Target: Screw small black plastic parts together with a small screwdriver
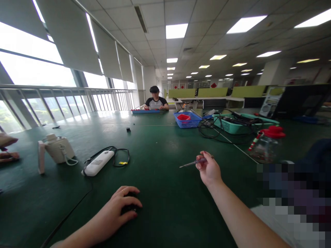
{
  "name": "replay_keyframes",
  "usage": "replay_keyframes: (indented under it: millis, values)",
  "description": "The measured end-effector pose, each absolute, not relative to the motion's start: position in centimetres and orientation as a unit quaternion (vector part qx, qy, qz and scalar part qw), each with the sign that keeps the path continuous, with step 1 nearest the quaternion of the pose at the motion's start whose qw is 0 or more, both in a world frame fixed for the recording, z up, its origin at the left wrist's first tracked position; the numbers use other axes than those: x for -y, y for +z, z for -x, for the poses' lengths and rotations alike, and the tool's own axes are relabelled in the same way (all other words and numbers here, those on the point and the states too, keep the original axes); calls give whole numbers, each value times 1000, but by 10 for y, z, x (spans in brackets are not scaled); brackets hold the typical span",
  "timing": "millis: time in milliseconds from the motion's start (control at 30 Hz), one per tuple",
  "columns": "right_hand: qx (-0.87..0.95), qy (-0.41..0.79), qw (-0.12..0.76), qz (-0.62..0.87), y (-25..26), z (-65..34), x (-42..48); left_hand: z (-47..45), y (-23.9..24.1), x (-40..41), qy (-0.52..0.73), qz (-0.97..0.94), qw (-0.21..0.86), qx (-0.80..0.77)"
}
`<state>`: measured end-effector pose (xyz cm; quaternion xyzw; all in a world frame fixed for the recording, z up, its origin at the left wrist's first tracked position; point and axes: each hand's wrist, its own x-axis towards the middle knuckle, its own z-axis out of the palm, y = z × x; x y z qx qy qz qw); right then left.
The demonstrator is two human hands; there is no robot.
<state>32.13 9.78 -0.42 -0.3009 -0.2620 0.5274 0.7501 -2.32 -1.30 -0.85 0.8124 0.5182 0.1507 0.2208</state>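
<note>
Currently | right hand (210, 168) gripping 1 screwdriver (191, 163) | left hand (121, 204) grip unclear | 1 red-lidded jar (267, 148)

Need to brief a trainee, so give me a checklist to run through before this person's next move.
1. Screwdriver held in right hand: ok.
2. Screwdriver tip apart from left hand: ok, a gap shows.
3. Thing under the left fingers identified: cannot tell, it is dark and mostly covered.
4. Loose pieces gathered: not ok, a small black piece lies farther off.
5. Red-lidded jar upright: ok.
6. White device apart from left hand: ok.
</note>
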Motion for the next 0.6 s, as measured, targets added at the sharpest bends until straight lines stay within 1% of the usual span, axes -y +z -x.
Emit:
replay_keyframes:
  millis: [133,233,367,433,533,600]
  values:
    - [281,530,743,297,-7,-320,-99,53,-7,18,153,-823,167,-521]
    - [286,528,742,298,-8,-320,-100,66,-10,22,213,-804,133,-539]
    - [291,525,742,300,-9,-320,-102,73,-18,22,373,-722,168,-559]
    - [286,522,745,300,-9,-319,-102,72,-20,20,422,-674,198,-573]
    - [286,522,745,301,-7,-318,-101,69,-19,16,426,-644,227,-594]
    - [291,524,743,299,-6,-317,-100,68,-18,14,408,-645,215,-609]
